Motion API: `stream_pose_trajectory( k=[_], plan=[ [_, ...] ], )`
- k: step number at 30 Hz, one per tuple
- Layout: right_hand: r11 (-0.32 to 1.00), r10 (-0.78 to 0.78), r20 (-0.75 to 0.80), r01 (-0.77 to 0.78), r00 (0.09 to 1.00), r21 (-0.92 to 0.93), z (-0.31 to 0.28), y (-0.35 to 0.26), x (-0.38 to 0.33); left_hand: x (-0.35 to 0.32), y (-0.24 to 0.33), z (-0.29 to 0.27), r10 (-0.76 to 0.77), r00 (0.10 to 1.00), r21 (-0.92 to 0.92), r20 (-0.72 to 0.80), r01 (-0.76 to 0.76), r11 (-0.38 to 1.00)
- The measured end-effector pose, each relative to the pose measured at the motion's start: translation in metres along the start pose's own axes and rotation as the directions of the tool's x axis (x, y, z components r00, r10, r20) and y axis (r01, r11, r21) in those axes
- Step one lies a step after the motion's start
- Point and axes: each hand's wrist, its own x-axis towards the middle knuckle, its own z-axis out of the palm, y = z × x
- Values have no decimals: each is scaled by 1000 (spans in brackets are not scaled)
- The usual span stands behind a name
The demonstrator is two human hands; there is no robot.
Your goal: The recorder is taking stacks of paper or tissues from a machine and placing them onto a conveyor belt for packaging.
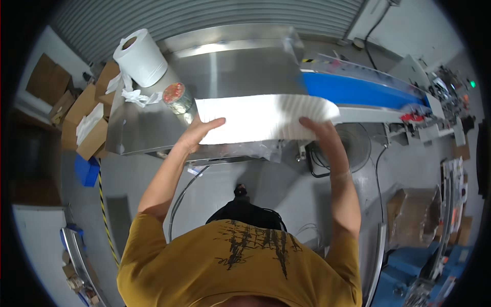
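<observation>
Head view: left hand [197,134] and right hand [318,129] grip a ribbed white paper stack [266,117] on steel table [153,128].

The stack of paper sheets [266,118] lies on the steel machine top [240,66], between the left hand [197,134] and right hand [318,130]. Just beyond the left hand stands a jar [177,98], with a paper roll [140,57] farther behind it. A conveyor belt [358,91] runs off beyond the right hand.

Left of the gripping hands, open brown cardboard boxes [86,118] sit stacked beside the steel table. Low to their right stands another brown carton [415,215]. Just left of the grip, a round red-labelled lid [174,93].
</observation>
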Motion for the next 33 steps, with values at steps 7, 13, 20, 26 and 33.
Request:
stream_pose_trajectory(
  k=[7,13,20,26,33],
  plan=[
    [960,273,434,-215,858,-179,37,-14,219,11,19,-56,-326,944,351,53,288,891],
    [651,259,591,314,764,-691,100,-41,334,-21,20,-13,-511,853,426,-109,504,751],
    [251,202,808,769,553,-588,208,-59,355,-2,-19,170,-524,849,-834,-69,239,497],
    [214,199,961,949,189,-231,236,-58,283,39,-8,272,-309,949,-998,62,56,-29],
    [201,279,960,979,-33,-25,241,-64,236,78,-29,339,-44,998,-984,-47,-54,-171]
  ],
)
